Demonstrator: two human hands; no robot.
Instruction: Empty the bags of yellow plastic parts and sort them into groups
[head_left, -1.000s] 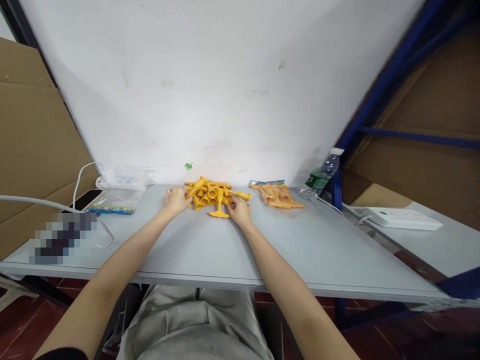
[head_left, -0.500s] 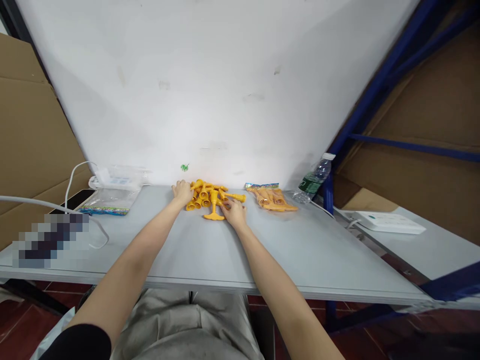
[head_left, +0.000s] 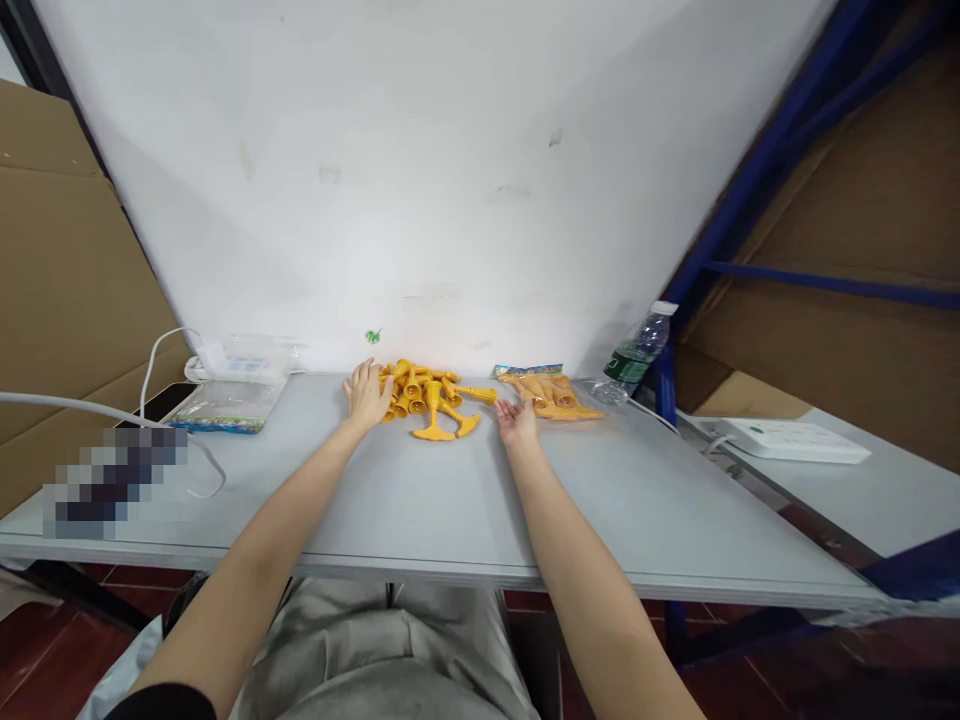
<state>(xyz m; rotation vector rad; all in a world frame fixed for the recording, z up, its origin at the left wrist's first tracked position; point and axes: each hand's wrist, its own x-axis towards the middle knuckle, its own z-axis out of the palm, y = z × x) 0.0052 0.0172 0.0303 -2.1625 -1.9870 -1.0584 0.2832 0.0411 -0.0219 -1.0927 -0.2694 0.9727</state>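
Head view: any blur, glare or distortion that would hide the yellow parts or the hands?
Head view: light is even and soft, no glare; the yellow parts, left hand and right hand are fairly sharp; wide-angle stretch splays the white wall and blue rack outward; a pixelated block masks something at the left of the table.

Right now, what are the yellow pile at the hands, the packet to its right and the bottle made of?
Yellow toy pieces: hard moulded plastic by the look, with uniform colour, flared ends and a slight sheen.
Packet: thin clear plastic film with glare and a printed header strip. The orange pieces inside look like similar plastic, but I can't be sure.
Water bottle: clear plastic, probably PET, with a see-through body, green label and pale cap.
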